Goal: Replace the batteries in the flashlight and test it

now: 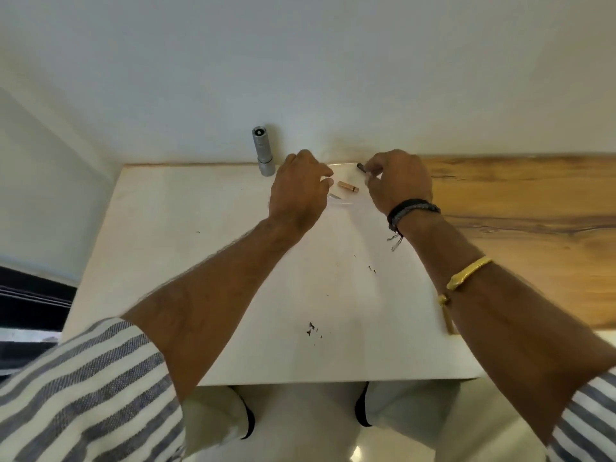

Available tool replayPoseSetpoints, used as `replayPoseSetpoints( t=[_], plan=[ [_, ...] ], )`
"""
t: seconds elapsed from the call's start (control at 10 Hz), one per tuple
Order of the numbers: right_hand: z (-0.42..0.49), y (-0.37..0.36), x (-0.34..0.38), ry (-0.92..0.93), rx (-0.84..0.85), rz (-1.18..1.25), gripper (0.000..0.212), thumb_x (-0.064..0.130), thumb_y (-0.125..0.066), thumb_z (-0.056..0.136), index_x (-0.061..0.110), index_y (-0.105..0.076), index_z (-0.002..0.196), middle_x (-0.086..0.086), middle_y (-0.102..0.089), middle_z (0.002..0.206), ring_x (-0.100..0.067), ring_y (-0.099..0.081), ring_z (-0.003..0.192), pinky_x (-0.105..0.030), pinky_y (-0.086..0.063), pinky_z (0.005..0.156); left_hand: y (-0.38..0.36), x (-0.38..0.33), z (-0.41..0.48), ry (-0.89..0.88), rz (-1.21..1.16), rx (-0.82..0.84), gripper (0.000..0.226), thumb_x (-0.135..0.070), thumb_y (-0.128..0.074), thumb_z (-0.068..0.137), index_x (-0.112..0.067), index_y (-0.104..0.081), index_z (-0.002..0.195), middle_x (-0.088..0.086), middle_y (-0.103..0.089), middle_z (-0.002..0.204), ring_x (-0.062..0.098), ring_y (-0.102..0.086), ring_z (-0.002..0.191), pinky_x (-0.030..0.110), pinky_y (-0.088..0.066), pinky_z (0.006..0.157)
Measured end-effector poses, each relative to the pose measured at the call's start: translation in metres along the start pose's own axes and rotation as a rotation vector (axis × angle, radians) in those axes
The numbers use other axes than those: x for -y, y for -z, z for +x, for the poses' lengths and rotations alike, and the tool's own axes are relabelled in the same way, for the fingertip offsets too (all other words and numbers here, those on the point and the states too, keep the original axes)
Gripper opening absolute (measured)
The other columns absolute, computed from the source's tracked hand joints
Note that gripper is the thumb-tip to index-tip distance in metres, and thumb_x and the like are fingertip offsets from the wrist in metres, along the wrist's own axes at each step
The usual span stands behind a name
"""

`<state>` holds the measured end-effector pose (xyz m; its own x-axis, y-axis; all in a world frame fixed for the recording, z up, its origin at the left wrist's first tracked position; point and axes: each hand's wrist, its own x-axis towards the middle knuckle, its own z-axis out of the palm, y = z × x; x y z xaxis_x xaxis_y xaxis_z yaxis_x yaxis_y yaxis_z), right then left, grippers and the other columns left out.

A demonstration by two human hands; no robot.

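Observation:
A silver flashlight (262, 151) stands upright at the far edge of the white table (206, 261), against the wall. A copper-coloured battery (348, 187) lies on its side between my hands. My right hand (398, 181) pinches a small dark cylindrical piece (362, 167) in its fingertips, just right of the battery. My left hand (300, 191) hovers to the battery's left with fingers curled; whether it holds anything is hidden. A clear plastic piece (338, 200) lies just beneath my left fingertips.
A wooden counter (520, 208) runs along the right of the white table. Small dark specks (313, 329) dot the tabletop near me. The wall rises directly behind the flashlight. A dark striped cloth (30, 305) lies off the left edge.

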<state>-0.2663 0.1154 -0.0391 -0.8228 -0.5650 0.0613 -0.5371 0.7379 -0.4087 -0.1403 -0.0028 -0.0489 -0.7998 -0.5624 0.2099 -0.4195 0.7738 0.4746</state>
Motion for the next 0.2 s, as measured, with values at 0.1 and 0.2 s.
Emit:
replayPoseSetpoints(
  t=[0.1,0.2],
  plan=[
    [-0.029,0.006,-0.001,0.023,-0.029,0.085,0.024,0.019,-0.066,0.093,0.025,-0.073,0.115,0.0,-0.071,0.116,-0.022,-0.065,0.108,-0.027,-0.045,0.083,0.01,-0.001,-0.025,-0.004,-0.023,-0.031,0.026,-0.022,-0.052,0.1,-0.015,-0.07,0.118,0.007,-0.062,0.117,0.024,-0.055,0.11,0.041,-0.049,0.094],
    [-0.059,0.009,0.002,0.02,-0.042,0.123,0.027,0.022,-0.064,0.095,0.024,-0.07,0.121,-0.001,-0.068,0.118,-0.023,-0.064,0.107,-0.033,-0.049,0.088,0.015,-0.002,-0.05,0.011,0.032,-0.036,0.032,-0.021,-0.046,0.101,-0.015,-0.065,0.126,0.007,-0.062,0.123,0.025,-0.054,0.114,0.042,-0.048,0.098]
  ],
)
